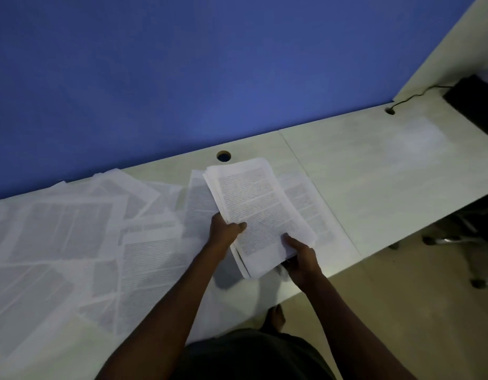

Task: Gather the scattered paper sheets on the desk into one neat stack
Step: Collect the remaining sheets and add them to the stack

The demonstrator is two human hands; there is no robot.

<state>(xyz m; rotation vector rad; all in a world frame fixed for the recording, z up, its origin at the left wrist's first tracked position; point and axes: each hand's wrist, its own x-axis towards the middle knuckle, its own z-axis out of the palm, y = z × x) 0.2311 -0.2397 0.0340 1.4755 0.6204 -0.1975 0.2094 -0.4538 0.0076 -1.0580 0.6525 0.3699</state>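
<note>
Both hands clamp the paper stack [260, 215] above the table's [374, 171] near edge, left hand [226, 231], right hand [302, 256]; loose sheets [72, 234] lie leftward.

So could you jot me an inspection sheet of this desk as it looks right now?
Surface: pale desk with two round cable holes, one behind the stack, one far right.
Job's things: stack held over the desk, edges uneven; loose sheets overlapping across the left; one sheet lies right of the stack.
Clutter: black box at far right.
Hands: left hand grips the stack's left edge, right hand its near corner.
Cables: black cable runs from the box into the far right hole.
Surroundings: blue wall; chair base on the floor at right.
</note>
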